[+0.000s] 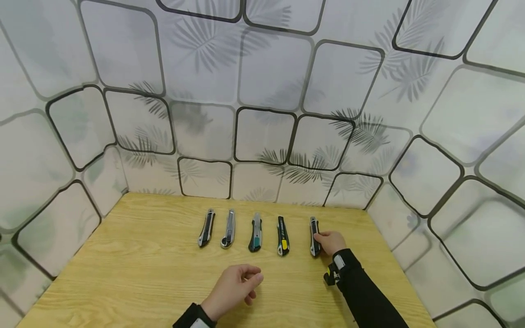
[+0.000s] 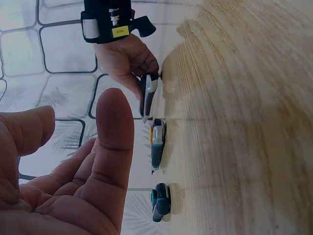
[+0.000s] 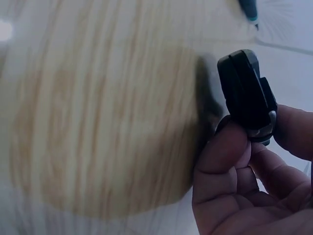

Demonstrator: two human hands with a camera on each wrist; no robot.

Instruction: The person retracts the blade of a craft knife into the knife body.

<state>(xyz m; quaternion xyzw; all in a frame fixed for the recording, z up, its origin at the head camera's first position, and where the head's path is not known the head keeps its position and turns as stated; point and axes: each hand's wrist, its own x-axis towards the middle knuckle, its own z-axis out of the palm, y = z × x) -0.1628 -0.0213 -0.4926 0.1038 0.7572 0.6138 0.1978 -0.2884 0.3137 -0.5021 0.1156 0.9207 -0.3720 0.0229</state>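
My right hand (image 1: pixel 331 241) pinches the rightmost utility knife (image 1: pixel 314 237), a black and silver one, between thumb and fingers. In the right wrist view the dark end of this utility knife (image 3: pixel 244 90) sticks up from the fingertips, close over its shadow on the table. My left hand (image 1: pixel 238 287) hovers nearer the front with loosely bent fingers and holds nothing. Closest beyond it are a teal and grey utility knife (image 1: pixel 255 233) and a black one with a yellow slider (image 1: pixel 283 236).
Two more utility knives lie to the left, a black and silver one (image 1: pixel 206 228) and a silver one (image 1: pixel 228 229). All form a row across the wood-grain table (image 1: pixel 135 255). A patterned curtain-like wall (image 1: pixel 262 136) encloses the back and sides.
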